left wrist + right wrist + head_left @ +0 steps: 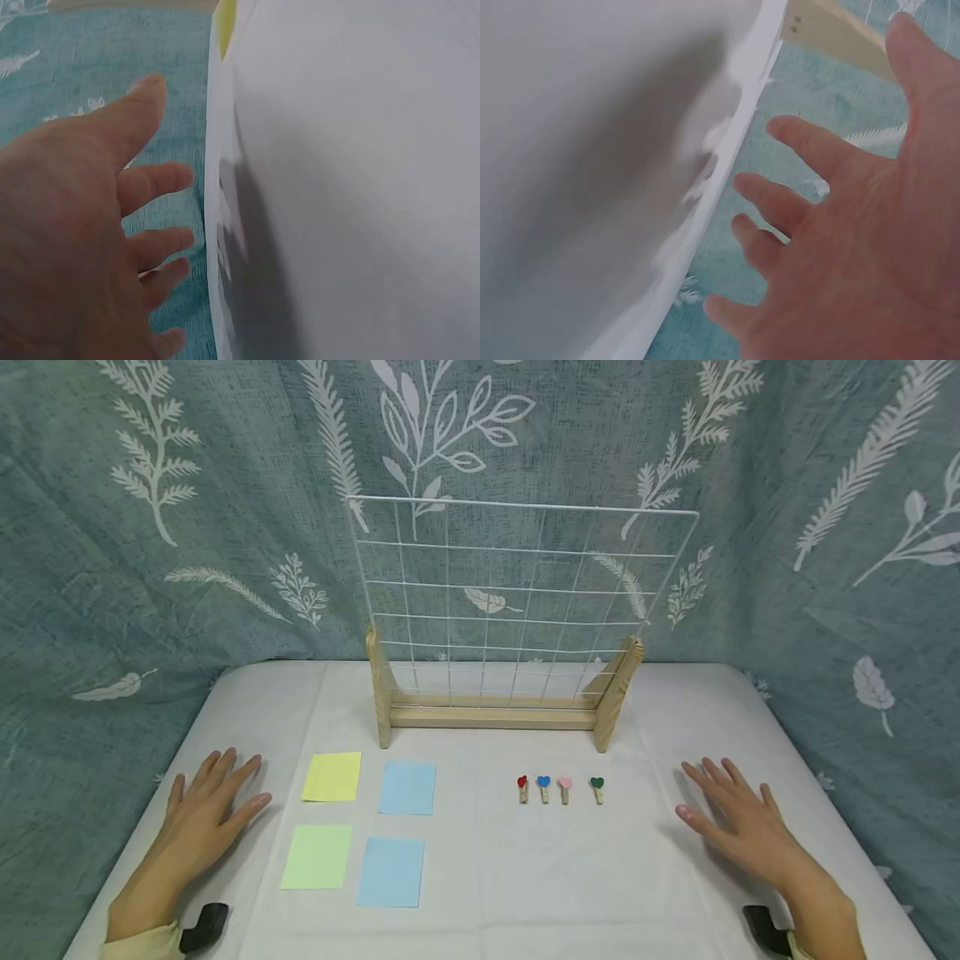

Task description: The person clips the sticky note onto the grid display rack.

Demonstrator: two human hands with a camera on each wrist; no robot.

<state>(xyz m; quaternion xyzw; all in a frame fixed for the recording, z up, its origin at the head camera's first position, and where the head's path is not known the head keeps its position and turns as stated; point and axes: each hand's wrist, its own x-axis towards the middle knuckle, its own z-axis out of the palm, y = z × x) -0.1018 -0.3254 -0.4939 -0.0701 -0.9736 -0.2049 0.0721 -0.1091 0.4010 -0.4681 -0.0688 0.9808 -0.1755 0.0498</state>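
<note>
My left hand [206, 818] hovers palm down over the left side of the table, fingers spread, holding nothing. Nearest to it lie a yellow sticky note [332, 777] and a light green one [317, 857]. Beside those are two blue sticky notes, an upper one [407, 788] and a lower one [391, 872]. On the right, my right hand [746, 827] is also spread and holds nothing. Small wooden clothespins with hearts lie in a row to its left: red [522, 790], blue [543, 789], pink [565, 790] and green [597, 790].
A white wire grid [525, 587] stands upright in a wooden base [491, 718] at the back of the table. White cloth [570, 893] covers the tabletop. A green leaf-patterned curtain [247, 502] hangs behind and along both sides.
</note>
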